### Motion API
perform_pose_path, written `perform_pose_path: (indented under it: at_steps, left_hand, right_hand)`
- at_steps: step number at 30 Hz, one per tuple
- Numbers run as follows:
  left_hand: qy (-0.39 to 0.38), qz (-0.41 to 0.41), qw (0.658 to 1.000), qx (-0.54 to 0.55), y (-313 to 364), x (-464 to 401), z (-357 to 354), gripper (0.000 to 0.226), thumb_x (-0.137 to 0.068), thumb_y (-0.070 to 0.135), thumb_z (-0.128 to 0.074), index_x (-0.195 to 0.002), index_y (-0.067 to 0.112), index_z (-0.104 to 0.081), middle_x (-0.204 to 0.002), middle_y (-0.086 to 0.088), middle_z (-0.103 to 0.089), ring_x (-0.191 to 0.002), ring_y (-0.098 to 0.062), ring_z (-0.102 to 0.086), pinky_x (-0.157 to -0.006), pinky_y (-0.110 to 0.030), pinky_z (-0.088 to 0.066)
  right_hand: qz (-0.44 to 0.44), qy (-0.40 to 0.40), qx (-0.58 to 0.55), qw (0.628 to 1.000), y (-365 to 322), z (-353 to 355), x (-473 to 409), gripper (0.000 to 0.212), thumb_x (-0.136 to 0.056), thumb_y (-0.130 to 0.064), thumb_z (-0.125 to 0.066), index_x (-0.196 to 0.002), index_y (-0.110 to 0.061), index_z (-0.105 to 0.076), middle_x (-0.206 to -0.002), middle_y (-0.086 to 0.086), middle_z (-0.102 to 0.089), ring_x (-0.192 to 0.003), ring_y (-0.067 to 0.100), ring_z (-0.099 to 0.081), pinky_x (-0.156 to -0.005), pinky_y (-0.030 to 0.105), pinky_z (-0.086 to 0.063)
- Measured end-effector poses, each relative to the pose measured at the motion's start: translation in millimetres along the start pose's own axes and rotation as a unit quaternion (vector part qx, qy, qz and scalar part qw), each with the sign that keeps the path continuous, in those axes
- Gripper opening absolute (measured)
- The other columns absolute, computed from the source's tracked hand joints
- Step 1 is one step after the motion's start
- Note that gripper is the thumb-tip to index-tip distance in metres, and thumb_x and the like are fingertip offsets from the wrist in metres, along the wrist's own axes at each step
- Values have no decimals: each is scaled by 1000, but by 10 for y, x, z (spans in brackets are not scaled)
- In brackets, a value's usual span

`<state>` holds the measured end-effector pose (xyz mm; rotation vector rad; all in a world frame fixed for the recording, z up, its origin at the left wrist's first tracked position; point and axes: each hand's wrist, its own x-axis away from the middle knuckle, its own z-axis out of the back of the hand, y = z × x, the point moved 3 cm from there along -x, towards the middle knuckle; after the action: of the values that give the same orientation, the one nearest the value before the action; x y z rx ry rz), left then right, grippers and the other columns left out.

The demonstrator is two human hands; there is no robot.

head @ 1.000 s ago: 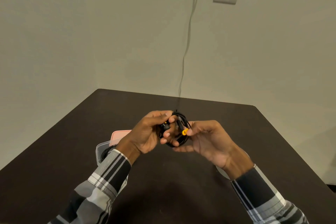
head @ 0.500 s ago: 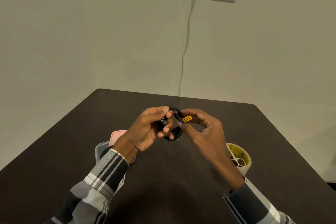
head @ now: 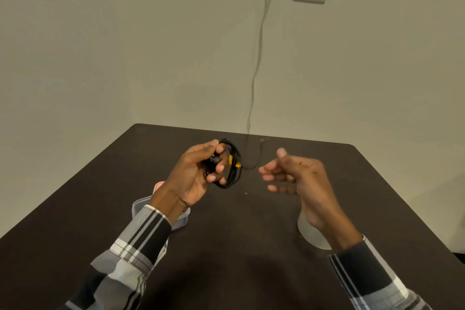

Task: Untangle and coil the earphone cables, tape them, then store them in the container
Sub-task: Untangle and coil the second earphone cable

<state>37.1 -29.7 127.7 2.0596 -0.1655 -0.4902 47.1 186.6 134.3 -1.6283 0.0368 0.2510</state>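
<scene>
My left hand grips a coil of black earphone cable above the middle of the dark table. A small yellow piece sits on the coil. One loose cable end curves out to the right of the coil and rises free in the air. My right hand hovers a short way to the right of the coil, fingers loosely curled, holding nothing and touching neither the coil nor the loose end.
A clear plastic container lies under my left forearm, with a pink lid just behind it. A tape roll sits on the table, partly hidden by my right wrist. A thin grey wire hangs down the wall.
My right hand has let go of the coil's yellow piece and pulled away to the right. The left hand keeps its grip on the coil. The tape roll is now mostly covered by my wrist.
</scene>
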Motion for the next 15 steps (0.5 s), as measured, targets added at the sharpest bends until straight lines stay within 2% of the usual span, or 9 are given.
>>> perform_pose_path:
  at_steps: [3,6,8,10,12,15]
  left_hand:
    - [6,-3,1000,14,18,-11,3,23,-95,27,-48,-77,17,-58,-59,-2,-51,-39,-9,-39,-49,-27,-46]
    - [1,-8,1000,-17,20,-28,-18,22,-96,26,-48,-78,16,-57,-60,-3,-53,-40,-10,-42,-50,-28,-48]
    - [3,-8,999,-32,19,-36,-22,23,-97,26,-47,-78,16,-57,-61,-3,-54,-41,-10,-42,-51,-28,-48]
    - [7,-11,999,-40,21,-40,-14,23,-97,27,-47,-78,17,-57,-62,-3,-54,-42,-10,-42,-51,-29,-48]
    - [11,-13,999,-40,23,-37,-21,24,-97,27,-48,-78,17,-58,-62,-4,-54,-42,-11,-42,-51,-29,-48]
    - [20,-24,999,-37,43,-36,-38,27,-99,25,-46,-78,16,-59,-61,-4,-54,-42,-12,-42,-50,-27,-49]
  right_hand:
    - [-23,-3,94,995,213,-32,37,33,-99,-33,-58,-92,-7,-76,-89,6,-79,-86,24,-75,-68,31,-60]
    - [74,72,109,989,228,-91,64,13,-96,-25,-64,-95,-21,-76,-91,-3,-78,-87,21,-74,-68,29,-60]
    - [144,99,118,978,140,-169,78,15,-94,-32,-64,-102,-25,-74,-96,-7,-76,-91,14,-72,-73,31,-59]
    - [179,86,149,969,70,-283,98,26,-90,-42,-66,-109,-26,-73,-103,-12,-74,-97,7,-70,-73,24,-58]
    - [163,55,175,969,87,-363,101,36,-84,-46,-73,-114,-26,-71,-109,-14,-72,-99,1,-68,-73,18,-57]
    - [90,-19,150,984,228,-425,81,40,-81,-33,-82,-118,-25,-68,-101,-9,-76,-94,4,-71,-75,21,-58]
